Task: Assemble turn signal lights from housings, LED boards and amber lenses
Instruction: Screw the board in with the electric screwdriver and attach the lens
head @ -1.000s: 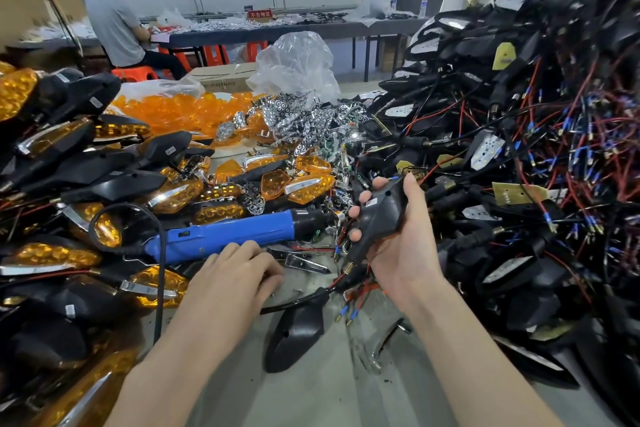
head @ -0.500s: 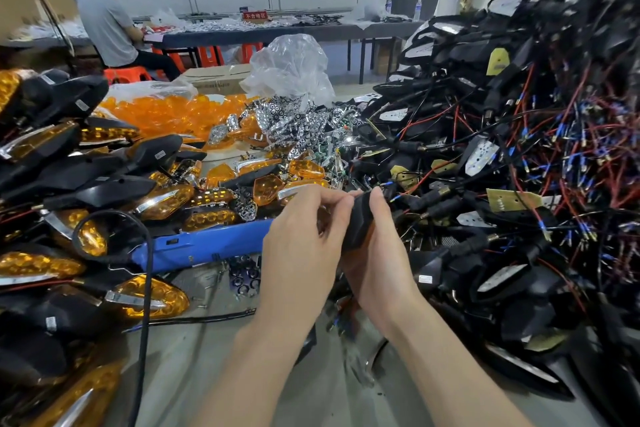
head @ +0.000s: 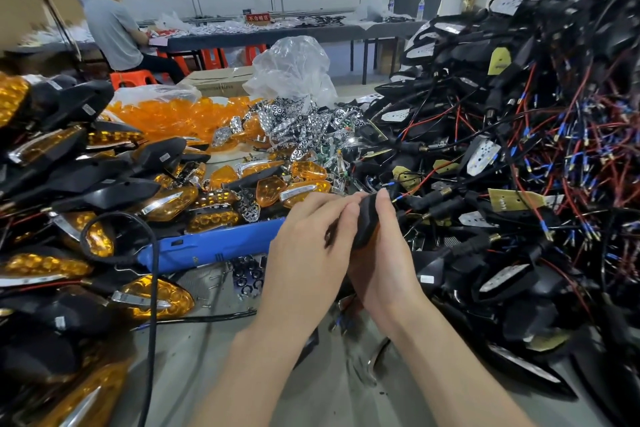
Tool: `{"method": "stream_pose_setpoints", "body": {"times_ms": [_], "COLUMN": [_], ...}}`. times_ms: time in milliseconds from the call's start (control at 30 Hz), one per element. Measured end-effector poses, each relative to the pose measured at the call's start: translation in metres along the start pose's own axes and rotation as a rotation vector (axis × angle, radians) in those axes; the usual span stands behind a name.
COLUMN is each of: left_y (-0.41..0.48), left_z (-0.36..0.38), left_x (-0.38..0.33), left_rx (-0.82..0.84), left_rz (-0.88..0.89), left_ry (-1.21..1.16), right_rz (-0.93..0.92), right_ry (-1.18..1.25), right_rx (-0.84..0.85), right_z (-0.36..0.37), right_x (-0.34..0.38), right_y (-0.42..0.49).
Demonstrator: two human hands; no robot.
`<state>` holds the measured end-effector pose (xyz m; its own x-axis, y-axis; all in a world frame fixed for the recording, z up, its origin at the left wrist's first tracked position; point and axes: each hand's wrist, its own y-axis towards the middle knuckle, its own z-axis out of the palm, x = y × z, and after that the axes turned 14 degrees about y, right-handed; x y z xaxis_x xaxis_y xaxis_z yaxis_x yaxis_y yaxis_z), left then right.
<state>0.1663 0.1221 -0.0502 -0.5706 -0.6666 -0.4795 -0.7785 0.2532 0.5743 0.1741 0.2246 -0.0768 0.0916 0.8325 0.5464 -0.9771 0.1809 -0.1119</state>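
I see left hand (head: 304,253) pinching black housing (head: 366,220) | right hand (head: 386,267) gripping it too | blue screwdriver (head: 207,246) beside

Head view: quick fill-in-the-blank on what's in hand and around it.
The left hand and right hand together hold a ____ housing.
The screwdriver lying beside the hands is ____.
The tangled wire heap sits on the person's ____ side.
Missing: black; blue; right.

The grey table (head: 214,354) bears a blue screwdriver (head: 207,248), amber lenses (head: 166,114), assembled lights (head: 156,298) and wired housings (head: 519,184).
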Motion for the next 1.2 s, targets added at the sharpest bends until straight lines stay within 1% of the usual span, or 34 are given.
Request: {"method": "stream_pose_setpoints", "body": {"times_ms": [67, 167, 267, 333, 367, 467, 533, 633, 733, 800, 933, 1000, 1067, 1133, 1200], "left_y": [-0.005, -0.011, -0.012, -0.011, -0.011, -0.014, -0.018, -0.018, -0.009, -0.001, 0.016, 0.024, 0.031, 0.03, 0.021], "left_z": [-0.001, -0.003, -0.005, -0.009, -0.012, -0.022, -0.029, -0.037, -0.04, -0.039, -0.038, -0.037, -0.034, -0.029, -0.024], "left_x": [0.003, 0.005, 0.004, 0.002, 0.003, 0.013, 0.023, 0.037, 0.044, 0.048, 0.051, 0.053, 0.054, 0.055, 0.054], "left_rx": [0.058, 0.104, 0.14, 0.096, 0.053, -0.085, -0.127, -0.177, -0.252, -0.251, -0.194, -0.201, -0.241, -0.314, -0.375], "left_rz": [-0.027, -0.005, -0.099, -0.247, -0.349, -0.776, -0.988, -1.193, -1.332, -1.373, -1.449, -1.476, -1.5, -1.478, -1.376], "left_ry": [-0.057, -0.033, -0.206, -0.362, -0.446, -0.759, -0.91, -1.073, -1.127, -1.133, -1.124, -1.139, -1.124, -1.082, -1.037], "right_rz": [0.014, 0.026, 0.02, 0.013, 0.002, -0.033, -0.028, -0.011, -0.004, -0.008, -0.019, -0.008, -0.001, 0.0, 0.004], "right_ry": [-0.011, 0.003, 0.025, 0.049, 0.069, 0.091, 0.094, 0.075, 0.063, 0.062, 0.052, 0.068, 0.085, 0.088, 0.094], "right_rx": [-0.001, -0.022, -0.01, 0.014, 0.019, 0.042, 0.052, 0.042, 0.033, 0.03, 0.039, 0.048, 0.047, 0.048, 0.06], "right_z": [0.0, 0.001, 0.002, 0.002, 0.002, -0.001, -0.002, -0.002, -0.003, -0.003, -0.003, -0.003, -0.003, -0.004, -0.004], "right_x": [0.0, -0.001, -0.004, -0.006, -0.006, -0.005, -0.005, -0.007, -0.007, -0.007, -0.006, -0.006, -0.005, -0.005, -0.004], "right_y": [0.001, 0.002, 0.004, 0.005, 0.006, 0.009, 0.012, 0.013, 0.013, 0.013, 0.012, 0.012, 0.011, 0.01, 0.008]}}
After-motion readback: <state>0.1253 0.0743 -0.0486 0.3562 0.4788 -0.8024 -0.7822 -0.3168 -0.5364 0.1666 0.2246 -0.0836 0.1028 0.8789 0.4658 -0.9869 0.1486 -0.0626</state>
